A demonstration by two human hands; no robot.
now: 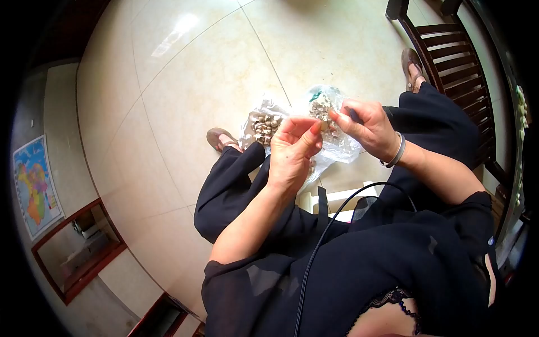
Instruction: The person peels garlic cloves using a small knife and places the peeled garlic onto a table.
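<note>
My left hand [295,149] is closed in a pinch, thumb against fingers, on a small pale-brown piece [324,126], whose kind I cannot make out. Close beside it, my right hand [371,128] is closed around a small tool with a dark handle [354,115]; its working end is hidden. Below my left hand, small rounded brown pieces [265,128], perhaps mushrooms, lie in a white plastic bag [269,105]. Behind my fingers, a second, clear plastic bag [349,150] with a green print holds pale and brown scraps [321,106].
The bags rest on a tiled floor [185,112] between my shoes [220,139]. A dark slatted wooden chair [457,62] stands at the right. A black cable [320,241] runs across my lap above a white stool [337,197]. A map [38,185] hangs at left.
</note>
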